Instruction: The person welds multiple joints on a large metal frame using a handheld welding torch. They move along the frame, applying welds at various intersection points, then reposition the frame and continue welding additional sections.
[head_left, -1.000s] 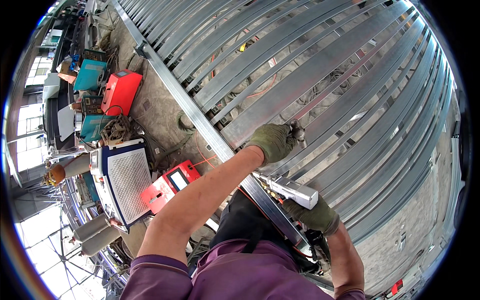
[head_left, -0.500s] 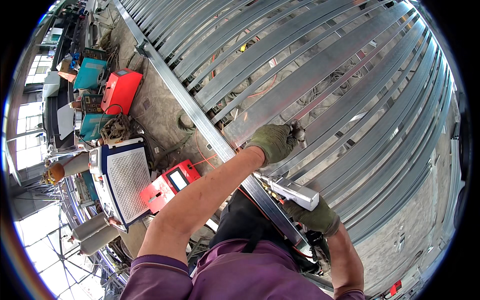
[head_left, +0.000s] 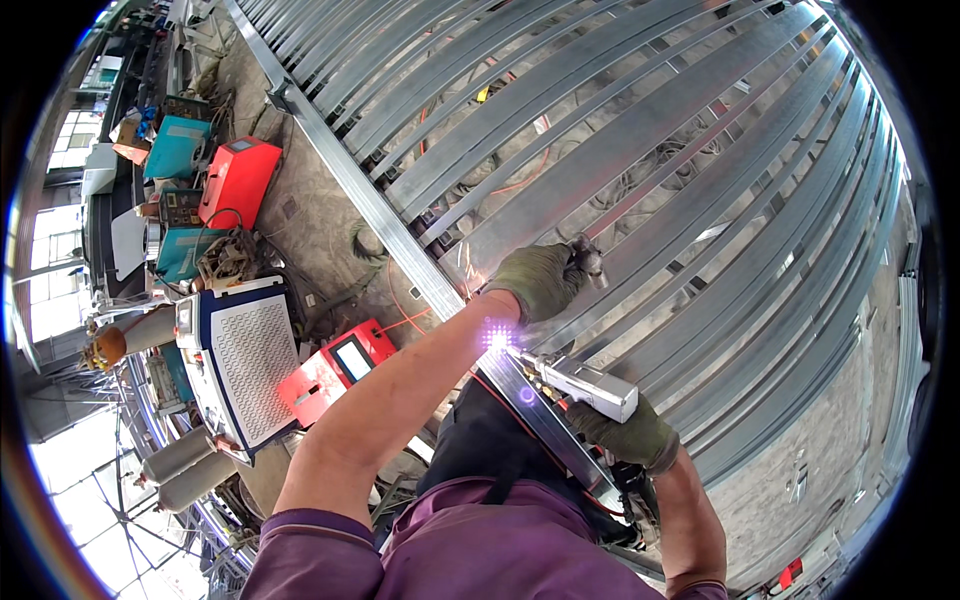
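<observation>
In an olive work glove, my left hand (head_left: 540, 280) is closed around a grey metal tool (head_left: 590, 262) like a hammer, its head showing past the fingers. It rests over a wide flat steel bar (head_left: 640, 165), close to the frame's edge tube. My right hand (head_left: 632, 435), gloved alike, grips a silver boxy handheld welding gun (head_left: 590, 388) from below. The gun's nozzle (head_left: 520, 354) points left at the long steel edge tube (head_left: 400, 250). A violet-white glare at the tip, under my left forearm, hides the exact spot. Orange sparks (head_left: 470, 268) show beyond my left wrist.
Many parallel galvanized bars (head_left: 560, 85) stretch away above the concrete floor, with cables under them. To the left stand a red box with a screen (head_left: 352, 360), a white-and-blue machine cabinet (head_left: 250, 360), a red machine (head_left: 240, 180) and gas cylinders (head_left: 200, 480).
A bright violet-white glare has appeared at the welding gun's nozzle, and the sparks beyond my left wrist are stronger. My left hand has shifted slightly left; my right hand is almost still.
</observation>
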